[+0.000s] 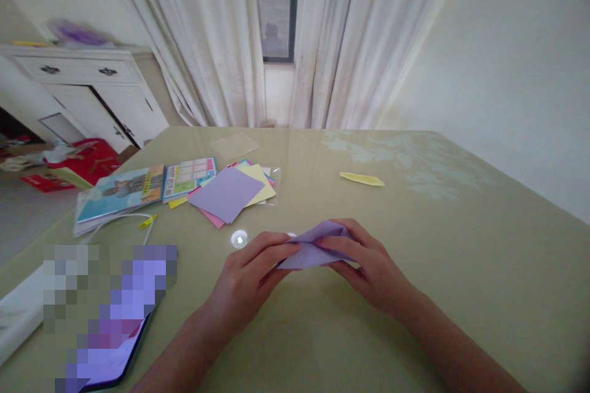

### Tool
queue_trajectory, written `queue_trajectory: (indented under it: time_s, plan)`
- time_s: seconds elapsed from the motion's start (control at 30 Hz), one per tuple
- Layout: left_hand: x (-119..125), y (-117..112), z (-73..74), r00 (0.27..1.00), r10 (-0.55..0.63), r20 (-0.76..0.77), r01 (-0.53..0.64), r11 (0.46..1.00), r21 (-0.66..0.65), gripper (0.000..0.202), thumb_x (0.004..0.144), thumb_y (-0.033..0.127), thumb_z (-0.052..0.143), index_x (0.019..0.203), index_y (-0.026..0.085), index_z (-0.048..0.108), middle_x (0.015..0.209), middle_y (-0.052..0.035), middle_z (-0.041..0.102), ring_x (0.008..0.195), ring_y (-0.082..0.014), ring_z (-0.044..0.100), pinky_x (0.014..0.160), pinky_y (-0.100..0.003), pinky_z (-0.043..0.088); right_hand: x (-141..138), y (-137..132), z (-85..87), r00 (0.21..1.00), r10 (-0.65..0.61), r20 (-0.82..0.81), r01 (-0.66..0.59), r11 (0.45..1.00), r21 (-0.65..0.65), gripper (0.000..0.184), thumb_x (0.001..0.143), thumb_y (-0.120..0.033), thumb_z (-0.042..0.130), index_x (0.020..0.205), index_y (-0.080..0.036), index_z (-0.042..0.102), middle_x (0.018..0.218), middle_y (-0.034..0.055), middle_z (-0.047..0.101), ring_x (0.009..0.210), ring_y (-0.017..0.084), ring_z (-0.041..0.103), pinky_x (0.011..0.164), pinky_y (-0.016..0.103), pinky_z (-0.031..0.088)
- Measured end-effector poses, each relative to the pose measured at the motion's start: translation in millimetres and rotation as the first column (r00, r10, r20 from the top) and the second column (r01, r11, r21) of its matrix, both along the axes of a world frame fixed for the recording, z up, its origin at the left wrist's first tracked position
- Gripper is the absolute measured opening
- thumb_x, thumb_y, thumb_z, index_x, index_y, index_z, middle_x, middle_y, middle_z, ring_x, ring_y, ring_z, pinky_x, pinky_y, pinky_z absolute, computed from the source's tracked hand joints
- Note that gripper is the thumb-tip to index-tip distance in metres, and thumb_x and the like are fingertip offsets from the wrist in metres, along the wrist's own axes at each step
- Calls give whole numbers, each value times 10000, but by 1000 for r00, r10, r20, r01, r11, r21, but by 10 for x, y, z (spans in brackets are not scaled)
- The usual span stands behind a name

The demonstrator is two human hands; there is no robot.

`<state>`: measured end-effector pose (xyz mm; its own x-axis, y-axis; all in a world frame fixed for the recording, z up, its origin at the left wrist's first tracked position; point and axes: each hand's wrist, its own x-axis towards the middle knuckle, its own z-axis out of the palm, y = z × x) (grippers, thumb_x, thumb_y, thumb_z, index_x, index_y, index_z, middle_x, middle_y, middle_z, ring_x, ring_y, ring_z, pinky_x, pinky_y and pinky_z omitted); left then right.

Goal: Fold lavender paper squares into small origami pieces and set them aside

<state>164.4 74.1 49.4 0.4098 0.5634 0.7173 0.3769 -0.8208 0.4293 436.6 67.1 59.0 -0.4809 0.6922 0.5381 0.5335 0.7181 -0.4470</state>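
Note:
A folded sheet of purple paper (302, 256) is held between my two hands, just above the table. My left hand (253, 270) pinches its left end, with the thumb beneath. On the right side, my right hand (369, 258) grips the other end, its fingers reaching over and into the fold. Part of the paper is hidden behind the fingers. Beyond my hands lies a stack of coloured paper sheets (228, 193), a purple one on top. A narrow folded yellow paper (362, 180) rests farther back to the right.
A booklet (122, 190) and a colourful printed card or booklet (190, 178) lie at the left. Nearer me are a phone (133, 319), partly pixelated, and a white cable (115, 216). The glossy table (415, 245) meets a wall on the right; curtains hang behind it.

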Motion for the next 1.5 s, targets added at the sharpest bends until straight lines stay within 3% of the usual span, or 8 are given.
queue_trajectory:
  time_s: [0.13, 0.33, 0.4, 0.57, 0.77, 0.93, 1.13, 1.5]
  plan:
    - [15, -33, 18, 1000, 5, 4, -5, 1000, 17, 228, 1054, 146, 626, 1267, 173, 704, 1190, -106, 734, 1096, -166, 742, 976, -222, 598, 5, -15, -2, 998, -27, 57, 27, 1000, 16, 176, 1080, -197, 573, 1137, -232, 736, 1355, 134, 636, 1171, 246, 680, 958, 359, 593]
    - [73, -97, -28, 997, 61, -46, -59, 997, 48, 179, 1051, 199, 648, 1221, 180, 701, 1144, -107, 746, 1029, -184, 756, 903, -245, 615, -110, -90, -3, 978, -187, 88, 157, 950, 272, 437, 988, -413, 761, 1364, -204, 682, 1589, 218, 463, 1466, 411, 442, 1165, 590, 441]
    - [100, -128, -52, 994, 89, -66, -85, 995, 61, 156, 1058, 201, 634, 1203, 193, 692, 1133, -95, 758, 1009, -185, 765, 884, -253, 615, -166, -127, -13, 984, -146, 105, 107, 945, 310, 358, 1010, -374, 743, 1322, -207, 698, 1505, 198, 557, 1392, 375, 519, 1127, 556, 455]
    - [140, -166, -55, 997, 78, -17, -78, 997, 26, 98, 1024, 217, 702, 1106, 199, 653, 1079, -88, 756, 984, -186, 764, 868, -261, 618, -223, -146, -35, 998, -9, 56, -4, 974, 225, 292, 1062, -346, 680, 1310, -191, 685, 1200, 118, 741, 1099, 260, 675, 959, 434, 518]
    - [158, -147, -70, 1000, -9, 12, 9, 1000, -23, 177, 1012, 130, 678, 1163, 195, 612, 1104, -115, 746, 1051, -206, 748, 882, -274, 614, -202, -135, -13, 997, 64, -33, -60, 992, 115, 504, 1006, -462, 741, 1430, -219, 619, 1256, 121, 730, 1142, 277, 676, 991, 437, 548]
    - [163, -146, -96, 997, -53, 62, 53, 999, -3, 159, 1020, 111, 662, 1113, 206, 574, 1100, -103, 746, 1000, -175, 747, 818, -232, 596, -216, -169, -5, 995, 69, -74, -61, 992, 106, 408, 1010, -396, 752, 1360, -210, 654, 1232, 117, 719, 1126, 263, 670, 977, 406, 545]
    - [152, -183, -57, 999, -37, -33, 37, 999, -1, 120, 1032, 88, 636, 1066, 198, 668, 1146, -79, 743, 1005, -154, 736, 860, -232, 578, -248, -166, 3, 991, 57, -123, -39, 989, 146, 240, 1024, -308, 741, 1238, -210, 697, 1168, 97, 718, 1072, 239, 677, 935, 378, 543]
    - [115, -229, -19, 999, -5, -40, 8, 997, 76, 141, 1047, 135, 619, 1053, 201, 743, 1204, -84, 770, 1051, -186, 762, 903, -270, 607, -289, -170, 35, 960, 142, -242, -115, 986, 124, 277, 973, -194, 770, 1236, -225, 687, 1063, 84, 781, 968, 245, 727, 867, 406, 577]
